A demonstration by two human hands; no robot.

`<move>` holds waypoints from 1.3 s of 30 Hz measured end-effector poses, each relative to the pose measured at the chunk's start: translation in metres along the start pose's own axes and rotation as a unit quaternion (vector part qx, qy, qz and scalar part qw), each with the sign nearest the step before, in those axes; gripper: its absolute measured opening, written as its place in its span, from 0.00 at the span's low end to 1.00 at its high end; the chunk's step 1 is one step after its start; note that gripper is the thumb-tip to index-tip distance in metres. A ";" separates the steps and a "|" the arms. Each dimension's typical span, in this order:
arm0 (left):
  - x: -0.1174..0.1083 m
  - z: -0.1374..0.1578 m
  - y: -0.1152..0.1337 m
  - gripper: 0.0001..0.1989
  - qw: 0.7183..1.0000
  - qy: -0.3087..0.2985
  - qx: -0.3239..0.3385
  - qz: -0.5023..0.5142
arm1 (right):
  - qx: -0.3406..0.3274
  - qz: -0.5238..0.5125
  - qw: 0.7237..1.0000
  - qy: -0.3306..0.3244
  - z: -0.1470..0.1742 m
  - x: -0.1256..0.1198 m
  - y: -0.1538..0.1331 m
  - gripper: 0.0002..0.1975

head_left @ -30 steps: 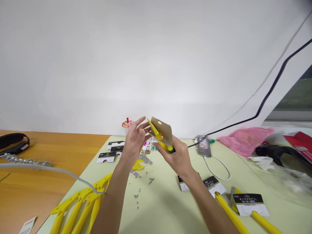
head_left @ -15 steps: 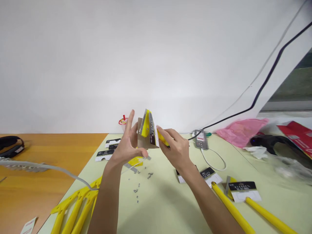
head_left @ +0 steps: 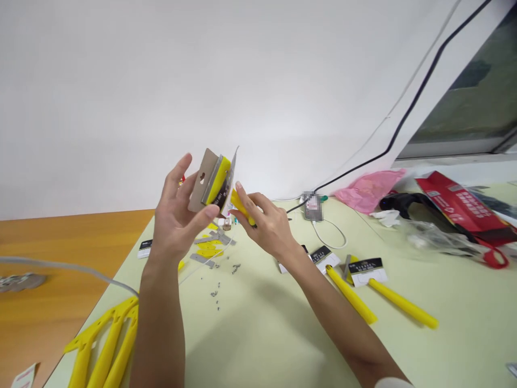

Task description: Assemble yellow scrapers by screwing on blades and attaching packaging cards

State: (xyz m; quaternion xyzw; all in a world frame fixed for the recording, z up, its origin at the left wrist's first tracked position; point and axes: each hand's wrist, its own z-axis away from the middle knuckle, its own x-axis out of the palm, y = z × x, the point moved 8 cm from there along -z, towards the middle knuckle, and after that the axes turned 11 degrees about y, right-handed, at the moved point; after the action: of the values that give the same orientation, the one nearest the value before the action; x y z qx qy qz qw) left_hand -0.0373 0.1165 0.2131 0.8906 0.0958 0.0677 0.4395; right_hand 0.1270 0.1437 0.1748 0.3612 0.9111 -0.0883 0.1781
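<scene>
A scraper with a yellow head (head_left: pixel 218 180) and a grey blade edge is tilted up in front of the wall. A folded cardboard header card stands around its head, with a plain brown side (head_left: pixel 204 175) with a hang hole and a printed black-and-white side (head_left: pixel 231 178) spread apart. My right hand (head_left: pixel 269 221) is closed around the scraper's yellow handle (head_left: pixel 241 206). My left hand (head_left: pixel 177 210) is open at the brown side, its thumb by the card's lower edge and some fingertips hidden behind the card; firm contact cannot be made out.
Yellow handles (head_left: pixel 107 345) lie at left front. Grey blades and yellow plates (head_left: pixel 208 250) and small loose screws or nuts (head_left: pixel 214 293) lie mid-table. Carded scrapers (head_left: pixel 367 272) rest on the right, with a phone (head_left: pixel 313 207), pink bag (head_left: pixel 369 189) and red bag (head_left: pixel 464 205) behind.
My hands and the scraper have risen and shifted left in view. The scraper is now more tilted, with the card's brown side turned more towards me. The view has swung slightly right.
</scene>
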 end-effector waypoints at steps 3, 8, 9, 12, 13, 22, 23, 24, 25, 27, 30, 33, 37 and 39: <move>-0.005 -0.006 -0.011 0.40 0.999 0.005 -0.036 0.012 | 0.025 0.003 0.998 -0.061 0.003 -0.004 -0.002 0.27; 0.007 0.000 -0.062 0.33 0.986 -0.079 -0.136 -0.052 | 0.084 0.013 0.967 -0.240 0.042 -0.019 -0.006 0.30; 0.012 0.008 -0.076 0.32 0.979 -0.103 -0.155 -0.077 | 0.095 0.015 0.954 -0.284 0.056 -0.021 -0.008 0.30; 0.029 0.051 -0.117 0.30 0.951 -0.180 -0.207 -0.142 | 0.114 0.018 0.913 -0.391 0.103 -0.024 -0.012 0.29; 0.031 0.067 -0.126 0.29 0.945 -0.192 -0.207 -0.165 | 0.127 0.017 0.899 -0.419 0.120 -0.023 -0.012 0.29; -0.003 0.211 -0.098 0.24 0.864 -0.362 -0.271 -0.222 | 0.227 0.064 0.813 -0.532 0.213 -0.012 0.010 0.29; -0.016 0.224 -0.095 0.23 0.845 -0.377 -0.312 -0.217 | 0.234 0.071 0.810 -0.533 0.217 -0.013 0.014 0.29; -0.030 0.236 -0.092 0.23 0.826 -0.391 -0.349 -0.209 | 0.240 0.076 0.807 -0.534 0.220 -0.014 0.019 0.29; -0.045 0.245 -0.089 0.24 0.813 -0.398 -0.375 -0.202 | 0.247 0.080 0.805 -0.533 0.223 -0.016 0.023 0.29; -0.074 0.251 -0.084 0.21 0.811 -0.385 -0.396 -0.194 | 0.260 0.086 0.801 -0.533 0.227 -0.019 0.031 0.28; -0.117 0.235 -0.079 0.15 0.846 -0.298 -0.383 -0.221 | 0.267 0.111 0.787 -0.545 0.228 -0.025 0.042 0.29; -0.159 0.206 -0.075 0.24 0.869 -0.166 -0.351 -0.307 | 0.245 0.131 0.771 -0.573 0.220 -0.028 0.049 0.30; -0.190 0.176 -0.078 0.28 0.861 -0.075 -0.303 -0.401 | 0.207 0.151 0.776 -0.576 0.186 -0.029 0.055 0.30; -0.195 0.167 -0.086 0.27 0.844 -0.063 -0.284 -0.451 | 0.190 0.136 0.805 -0.546 0.157 -0.028 0.054 0.29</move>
State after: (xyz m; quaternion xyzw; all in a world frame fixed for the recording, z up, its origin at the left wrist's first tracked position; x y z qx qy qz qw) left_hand -0.2028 -0.0055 0.0368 0.5874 0.4357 -0.1704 0.6604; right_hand 0.2244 0.1199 0.0390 0.4004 0.5699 -0.4168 0.5841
